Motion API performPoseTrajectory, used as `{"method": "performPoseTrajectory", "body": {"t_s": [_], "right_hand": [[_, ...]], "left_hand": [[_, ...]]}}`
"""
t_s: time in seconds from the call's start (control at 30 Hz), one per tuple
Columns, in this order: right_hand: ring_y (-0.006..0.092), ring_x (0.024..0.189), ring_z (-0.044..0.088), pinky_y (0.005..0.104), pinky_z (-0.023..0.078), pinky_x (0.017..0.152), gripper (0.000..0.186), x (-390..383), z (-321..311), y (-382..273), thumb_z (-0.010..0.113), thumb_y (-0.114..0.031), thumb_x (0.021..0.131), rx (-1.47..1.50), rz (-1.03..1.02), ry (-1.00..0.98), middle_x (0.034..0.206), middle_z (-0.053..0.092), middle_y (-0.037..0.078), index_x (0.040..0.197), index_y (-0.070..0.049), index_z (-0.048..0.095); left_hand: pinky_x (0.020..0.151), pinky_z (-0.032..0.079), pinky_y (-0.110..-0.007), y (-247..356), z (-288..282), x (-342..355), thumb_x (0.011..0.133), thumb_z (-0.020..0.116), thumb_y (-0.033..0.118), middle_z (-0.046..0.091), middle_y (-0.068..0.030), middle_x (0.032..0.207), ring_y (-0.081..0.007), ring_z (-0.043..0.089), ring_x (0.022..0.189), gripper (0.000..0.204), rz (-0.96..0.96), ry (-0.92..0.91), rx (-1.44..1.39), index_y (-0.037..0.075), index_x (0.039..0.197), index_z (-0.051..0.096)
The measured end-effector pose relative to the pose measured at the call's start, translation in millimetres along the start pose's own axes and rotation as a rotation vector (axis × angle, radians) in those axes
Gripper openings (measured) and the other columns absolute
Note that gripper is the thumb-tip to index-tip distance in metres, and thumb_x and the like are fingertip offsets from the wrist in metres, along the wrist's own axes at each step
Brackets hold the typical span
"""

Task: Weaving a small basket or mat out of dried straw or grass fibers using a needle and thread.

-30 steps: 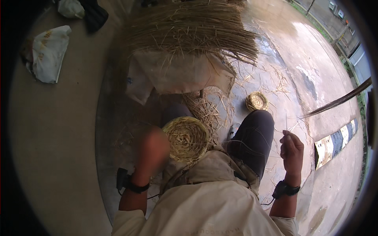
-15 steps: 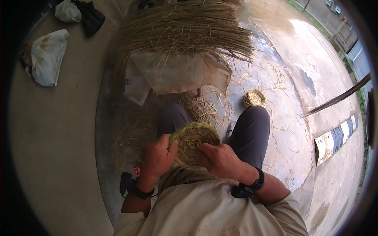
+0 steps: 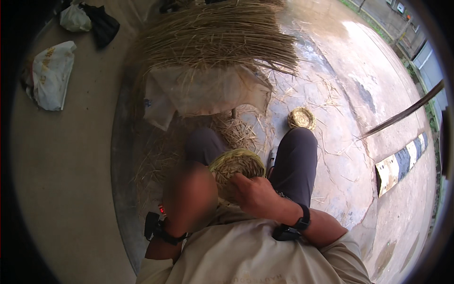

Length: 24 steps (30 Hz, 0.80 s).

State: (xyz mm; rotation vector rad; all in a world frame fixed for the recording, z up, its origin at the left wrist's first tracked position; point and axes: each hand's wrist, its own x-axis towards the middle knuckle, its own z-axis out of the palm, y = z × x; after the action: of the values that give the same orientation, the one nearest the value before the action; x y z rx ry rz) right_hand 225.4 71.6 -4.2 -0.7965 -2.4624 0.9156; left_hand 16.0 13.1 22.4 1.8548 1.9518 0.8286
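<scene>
A small round woven straw basket sits in front of my lap between my knees, its opening tilted up and its rim greenish-yellow. My right hand is closed at the basket's near right side, fingers curled over the rim; whether a loose strand is also pinched there is hidden. At the basket's left side is my left hand, so blurred that its fingers do not show. Another woven basket, paler, rests on the floor just beyond my right knee.
Ahead lies a large heap of straw stalks above a pale plastic sheet. Loose straw litters the floor. A white sack and a black bag lie at the far left. To the right are a pole and a striped board.
My left hand has come off its clear hold on the left rim and is now a blur, slightly lower. My right hand has shifted a little left along the basket.
</scene>
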Motion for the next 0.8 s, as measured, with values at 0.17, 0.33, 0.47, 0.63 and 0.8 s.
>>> {"method": "performPoseTrajectory", "body": {"t_s": [0.17, 0.33, 0.47, 0.63, 0.8], "right_hand": [[0.0482, 0.077, 0.067, 0.0548, 0.054, 0.067, 0.016, 25, 6, -2, 0.066, -0.016, 0.096, 0.372, 0.127, 0.126, 0.088, 0.068, 0.024, 0.102, -0.001, 0.062], [0.0494, 0.082, 0.067, 0.0549, 0.054, 0.072, 0.018, 9, -8, -3, 0.064, -0.017, 0.097, 0.39, 0.13, -0.028, 0.087, 0.069, 0.025, 0.103, 0.0, 0.063], [0.0462, 0.084, 0.07, 0.0536, 0.056, 0.072, 0.019, 12, 3, 4, 0.064, -0.018, 0.097, 0.413, 0.01, 0.109, 0.089, 0.071, 0.022, 0.105, -0.001, 0.063], [0.0396, 0.085, 0.072, 0.0507, 0.059, 0.071, 0.014, 5, -33, -16, 0.065, -0.018, 0.093, 0.021, 0.021, 0.197, 0.093, 0.072, 0.017, 0.101, -0.006, 0.066], [0.0362, 0.089, 0.073, 0.0492, 0.058, 0.067, 0.016, 40, -44, -5, 0.068, -0.02, 0.086, -0.152, 0.009, 0.091, 0.093, 0.071, 0.014, 0.097, -0.008, 0.069]], "left_hand": [[0.068, 0.056, -0.051, 8, 10, -8, 0.1, 0.063, 0.017, 0.072, -0.026, 0.092, -0.0474, 0.071, 0.086, 0.02, -0.088, -0.038, -0.007, 0.001, 0.113, 0.066], [0.067, 0.056, -0.054, -7, 3, -1, 0.099, 0.064, 0.016, 0.073, -0.0234, 0.09, -0.046, 0.072, 0.083, 0.02, -0.114, 0.045, -0.079, 0.002, 0.114, 0.065], [0.067, 0.056, -0.052, -14, 9, -5, 0.097, 0.066, 0.015, 0.073, -0.0219, 0.089, -0.0449, 0.072, 0.081, 0.02, 0.145, -0.024, 0.219, 0.003, 0.113, 0.065], [0.065, 0.056, -0.051, -3, 1, -1, 0.095, 0.067, 0.015, 0.071, -0.0225, 0.088, -0.046, 0.07, 0.076, 0.02, 0.148, -0.034, 0.134, 0.004, 0.111, 0.067], [0.057, 0.054, -0.05, 5, -1, 2, 0.089, 0.073, 0.02, 0.063, -0.0159, 0.072, -0.0391, 0.067, 0.066, 0.017, 0.488, -0.175, 0.404, 0.007, 0.095, 0.065]]}}
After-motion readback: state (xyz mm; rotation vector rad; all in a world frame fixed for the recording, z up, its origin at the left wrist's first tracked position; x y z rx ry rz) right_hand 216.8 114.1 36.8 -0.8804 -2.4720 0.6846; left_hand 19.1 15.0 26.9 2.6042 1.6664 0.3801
